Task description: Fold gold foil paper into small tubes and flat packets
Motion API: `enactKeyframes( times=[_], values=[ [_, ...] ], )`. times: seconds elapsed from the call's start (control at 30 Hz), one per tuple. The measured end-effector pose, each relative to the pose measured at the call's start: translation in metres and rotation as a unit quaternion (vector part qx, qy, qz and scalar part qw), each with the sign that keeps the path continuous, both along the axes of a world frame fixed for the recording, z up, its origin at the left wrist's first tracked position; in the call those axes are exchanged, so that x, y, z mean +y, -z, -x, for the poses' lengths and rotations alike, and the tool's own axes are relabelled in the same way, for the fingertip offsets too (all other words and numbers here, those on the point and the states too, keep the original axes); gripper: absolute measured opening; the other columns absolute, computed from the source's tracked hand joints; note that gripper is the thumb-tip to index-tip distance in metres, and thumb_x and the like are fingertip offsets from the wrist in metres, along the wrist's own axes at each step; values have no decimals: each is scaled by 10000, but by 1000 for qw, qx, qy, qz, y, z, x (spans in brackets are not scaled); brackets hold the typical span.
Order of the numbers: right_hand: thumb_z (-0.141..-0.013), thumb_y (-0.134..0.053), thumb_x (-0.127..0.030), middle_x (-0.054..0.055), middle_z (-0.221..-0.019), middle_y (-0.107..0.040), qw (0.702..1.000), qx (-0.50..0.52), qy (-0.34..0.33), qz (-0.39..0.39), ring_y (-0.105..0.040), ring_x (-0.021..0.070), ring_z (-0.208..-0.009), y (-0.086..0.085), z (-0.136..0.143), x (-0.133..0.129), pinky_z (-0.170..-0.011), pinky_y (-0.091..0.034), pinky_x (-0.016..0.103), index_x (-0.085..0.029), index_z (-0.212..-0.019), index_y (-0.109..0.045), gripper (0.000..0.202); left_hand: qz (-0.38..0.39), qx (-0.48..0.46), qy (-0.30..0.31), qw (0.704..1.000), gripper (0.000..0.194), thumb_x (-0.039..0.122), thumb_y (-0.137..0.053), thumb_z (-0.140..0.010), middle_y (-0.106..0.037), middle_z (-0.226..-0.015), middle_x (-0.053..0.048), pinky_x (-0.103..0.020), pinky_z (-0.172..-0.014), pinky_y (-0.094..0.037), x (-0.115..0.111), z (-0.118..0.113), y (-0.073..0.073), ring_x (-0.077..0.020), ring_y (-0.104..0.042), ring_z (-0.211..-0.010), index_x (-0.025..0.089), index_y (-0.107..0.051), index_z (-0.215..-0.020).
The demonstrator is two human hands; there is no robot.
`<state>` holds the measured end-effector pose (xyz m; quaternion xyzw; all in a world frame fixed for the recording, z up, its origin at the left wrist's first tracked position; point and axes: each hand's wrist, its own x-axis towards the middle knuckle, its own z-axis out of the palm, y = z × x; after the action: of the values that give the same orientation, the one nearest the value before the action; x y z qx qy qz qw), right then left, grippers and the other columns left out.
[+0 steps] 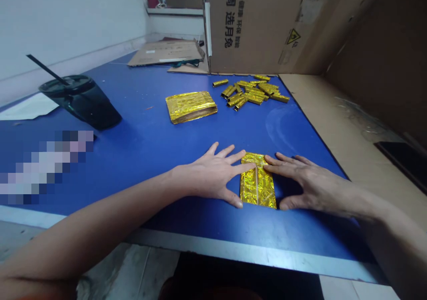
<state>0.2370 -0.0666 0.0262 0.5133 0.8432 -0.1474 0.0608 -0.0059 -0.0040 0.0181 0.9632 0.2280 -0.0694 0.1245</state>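
Hands (256, 180) flank gold sheet (257, 185); foil stack (191, 106), rolls (251, 92) beyond.

A blue tabletop (140, 140) with a pale metal front edge is seen under dim indoor light. Behind it a white wall (66, 20) stands at the left. A large printed cardboard sheet (267, 24) is propped along the tabletop's far edge, and brown cardboard (333, 113) is laid to its right.

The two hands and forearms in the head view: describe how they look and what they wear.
Both are bare: the left hand and right hand wear no gloves, rings or watch. No sleeves show on either forearm as far as the picture reaches. Fingernails are short and unpainted.
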Motion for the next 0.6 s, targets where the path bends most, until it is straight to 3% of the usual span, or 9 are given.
enactKeyframes(
  times=[0.07,0.2,0.37,0.6],
  values=[
    [-634,-491,-691,66,-1427,-219,1000,-3,10,4,-150,292,-1304,0,2,-1,-1038,-158,519,-211,-1364,-260,904,0,1,-4,1000,906,724,-443,-641,-110,-1449,-105,-614,-968,-39,-1,0,-1,-368,-54,-1306,301,-114,-1372],
    [-654,-446,-702,59,-1431,-215,999,-2,39,-14,-133,287,-1310,3,8,0,-1042,-119,533,-202,-1380,-209,913,-14,-4,-19,1000,995,738,-432,-631,-122,-1444,-118,-595,-983,-24,-2,0,1,-357,-69,-1307,231,-26,-1385],
    [-646,-434,-715,65,-1439,-172,999,-22,38,-14,-105,300,-1312,2,9,1,-1029,-96,564,-175,-1376,-212,935,-51,6,-27,998,883,720,-413,-666,-183,-1429,-120,-603,-973,-22,-3,-1,4,-379,-131,-1290,205,-219,-1357],
    [-599,-510,-697,98,-1428,-203,999,-26,25,-13,-143,311,-1303,1,3,-1,-1018,-119,574,-177,-1360,-252,957,-94,-45,-17,994,756,640,-384,-757,-295,-1384,-151,-523,-1025,-48,-7,-7,9,-299,-143,-1307,101,-346,-1286]
  ],
)
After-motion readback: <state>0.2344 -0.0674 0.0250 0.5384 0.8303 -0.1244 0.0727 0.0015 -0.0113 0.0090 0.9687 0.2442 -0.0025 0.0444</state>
